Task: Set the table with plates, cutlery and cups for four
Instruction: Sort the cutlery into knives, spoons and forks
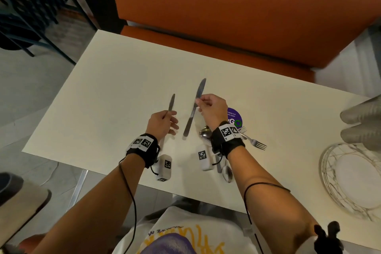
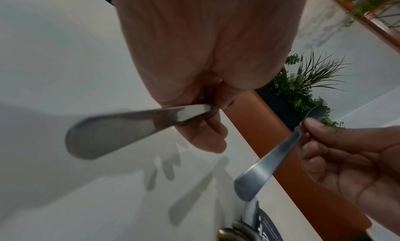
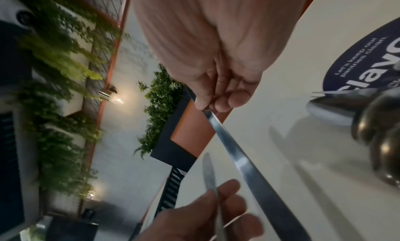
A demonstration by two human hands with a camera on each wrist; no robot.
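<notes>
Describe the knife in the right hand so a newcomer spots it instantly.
Start at the white table in front of the orange bench. At its middle, both hands hold knives above the surface. The right hand's knife is the longer one, pinched near its middle by the right hand, beside the purple sticker.

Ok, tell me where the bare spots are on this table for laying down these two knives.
Bare tabletop runs left of the left hand and ahead of both knives toward the orange bench. Crowded: under the right hand, where spoons, a fork and the purple sticker sit, and the right edge with plates.
</notes>
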